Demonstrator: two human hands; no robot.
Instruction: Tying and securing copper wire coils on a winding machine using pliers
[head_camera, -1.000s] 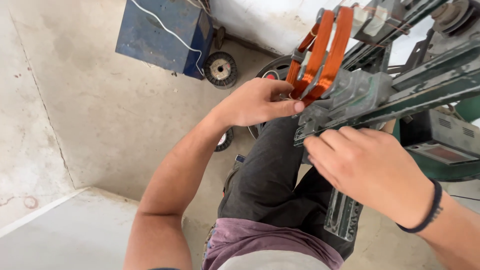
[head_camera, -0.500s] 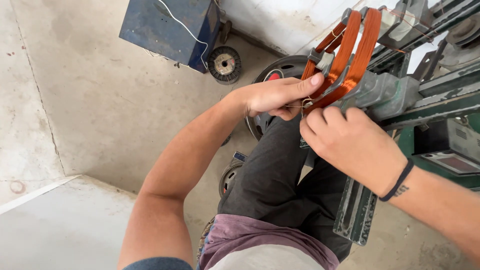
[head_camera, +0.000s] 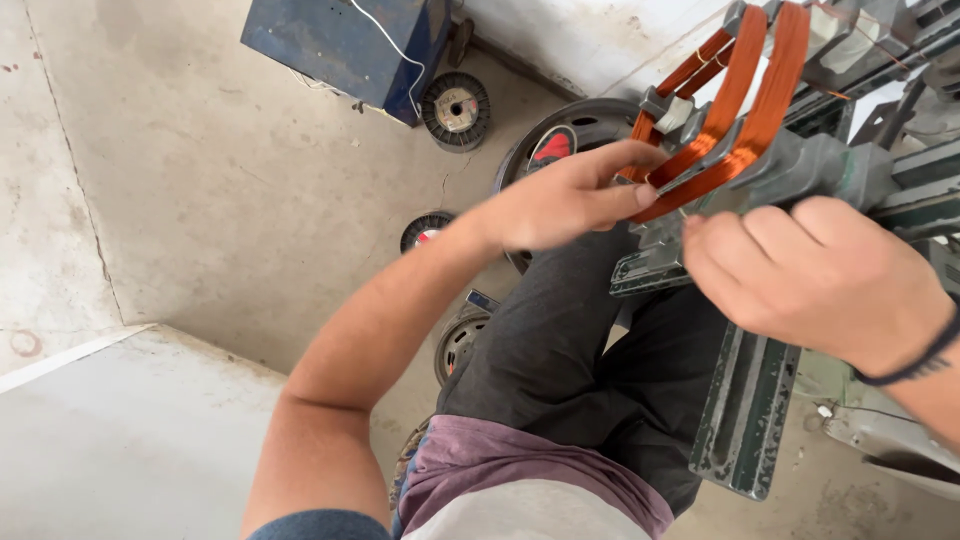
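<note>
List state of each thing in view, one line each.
left hand: fingertips on the copper coils, grip unclear
right hand: fingers curled at the winding frame, grip hidden
copper coils: wound, seated on the frame
winding frame: loaded with coils
wire spool: lying flat on floor
blue box: standing on floor

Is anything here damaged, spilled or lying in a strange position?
Nothing stands out. The orange wire coils sit evenly on the grey machine frame, the left hand touches them, the right hand is beside them, and the spools lie on the floor.

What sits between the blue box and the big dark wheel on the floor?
In the head view, a small black wire spool lies on the concrete between the blue box and the dark wheel.
</note>
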